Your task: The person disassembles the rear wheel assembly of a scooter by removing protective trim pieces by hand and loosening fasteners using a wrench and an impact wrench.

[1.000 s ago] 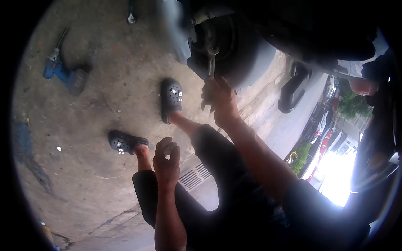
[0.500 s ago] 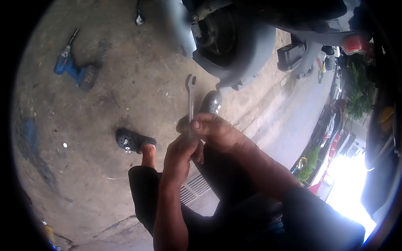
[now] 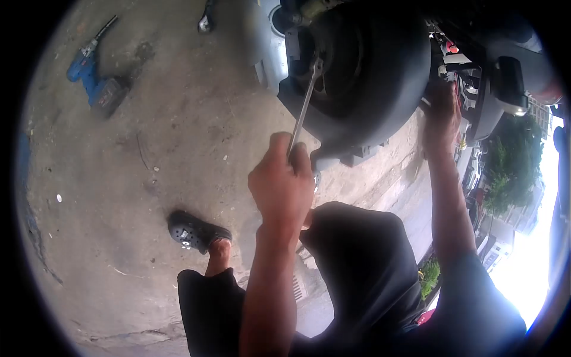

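Observation:
My left hand [image 3: 282,181] is closed around a long silver wrench [image 3: 304,113]. The wrench points up and away, and its far end lies at the dark hub area [image 3: 324,65] inside a big rounded wheel part [image 3: 386,83] of a vehicle. Whether that end sits on a fastener is too small to tell. My right hand [image 3: 441,119] is raised at the right side of the same wheel part, close to or against its edge. Its fingers are partly hidden and blurred.
On the concrete floor [image 3: 178,137] lie a blue cordless power tool [image 3: 92,77] with a long bit and a dark-handled tool [image 3: 206,21]. My foot in a black clog [image 3: 196,231] is at lower left. Dark bodywork hangs overhead, with a lamp [image 3: 510,86] at right.
Both hands were together around the wrench. They have parted: my left hand carried the wrench up to the hub, and my right hand let go and moved right to the wheel's far side.

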Demonstrator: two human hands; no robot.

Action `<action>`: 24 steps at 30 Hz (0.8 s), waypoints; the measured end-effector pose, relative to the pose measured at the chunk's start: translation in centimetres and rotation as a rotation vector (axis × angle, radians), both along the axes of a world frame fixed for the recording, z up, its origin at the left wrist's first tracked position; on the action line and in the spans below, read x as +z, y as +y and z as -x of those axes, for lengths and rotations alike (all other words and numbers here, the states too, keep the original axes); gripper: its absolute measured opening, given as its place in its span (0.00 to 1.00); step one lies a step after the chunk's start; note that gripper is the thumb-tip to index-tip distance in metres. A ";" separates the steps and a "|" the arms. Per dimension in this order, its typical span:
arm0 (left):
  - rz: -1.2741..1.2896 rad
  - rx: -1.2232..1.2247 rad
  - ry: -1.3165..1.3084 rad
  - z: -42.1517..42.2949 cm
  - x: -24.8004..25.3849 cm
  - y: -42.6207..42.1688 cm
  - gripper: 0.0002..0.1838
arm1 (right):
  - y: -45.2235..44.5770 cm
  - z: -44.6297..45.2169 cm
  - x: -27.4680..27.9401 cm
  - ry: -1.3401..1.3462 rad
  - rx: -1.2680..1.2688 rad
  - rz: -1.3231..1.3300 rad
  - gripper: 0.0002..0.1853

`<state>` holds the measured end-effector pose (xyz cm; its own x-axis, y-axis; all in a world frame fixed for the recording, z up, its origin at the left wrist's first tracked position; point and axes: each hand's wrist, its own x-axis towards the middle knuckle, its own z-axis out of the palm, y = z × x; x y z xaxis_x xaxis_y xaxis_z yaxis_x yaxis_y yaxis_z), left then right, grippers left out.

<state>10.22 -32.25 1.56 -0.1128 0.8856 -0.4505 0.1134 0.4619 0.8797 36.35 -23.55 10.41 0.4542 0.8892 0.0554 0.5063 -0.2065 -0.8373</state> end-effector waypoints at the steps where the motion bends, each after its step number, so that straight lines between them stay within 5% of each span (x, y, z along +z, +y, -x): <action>1: -0.055 -0.013 0.049 -0.4 -0.8 0.5 0.04 | 1.4 -1.5 -0.5 -0.539 0.203 0.060 0.26; 2: -0.129 -0.019 0.106 -0.5 -1.8 0.9 0.05 | 2.9 -2.2 -0.7 -1.102 0.311 0.001 0.26; 4: -0.335 0.028 0.179 -1.2 -4.0 1.8 0.11 | 5.3 -1.8 -1.4 -1.365 0.354 -0.055 0.26; 7: -0.400 0.007 0.156 -1.6 -5.1 2.5 0.18 | 7.0 -4.4 -2.1 -1.080 0.262 -0.203 0.18; 13: -0.685 0.100 0.173 -4.6 -6.5 3.6 0.22 | 13.3 -3.7 -3.5 0.194 0.563 -0.563 0.24; 24: -0.791 0.162 0.414 -7.4 -7.5 3.9 0.19 | 14.2 -3.6 -4.3 0.250 0.514 -0.564 0.24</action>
